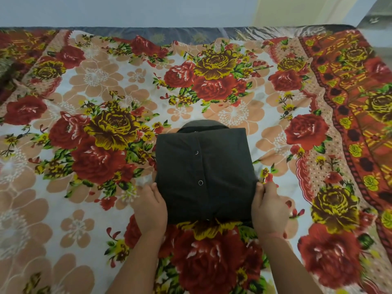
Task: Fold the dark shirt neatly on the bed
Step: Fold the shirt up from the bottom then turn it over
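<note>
Dark folded button shirt (203,175): our left hand (151,205) and right hand (269,209) pinch its near corners; tugging unevenly could skew the stack.

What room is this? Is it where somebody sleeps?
Probably a bedroom. A flowery sheet covers a wide bed pushed against a plain wall, and two hands are folding a dark shirt on it.
</note>
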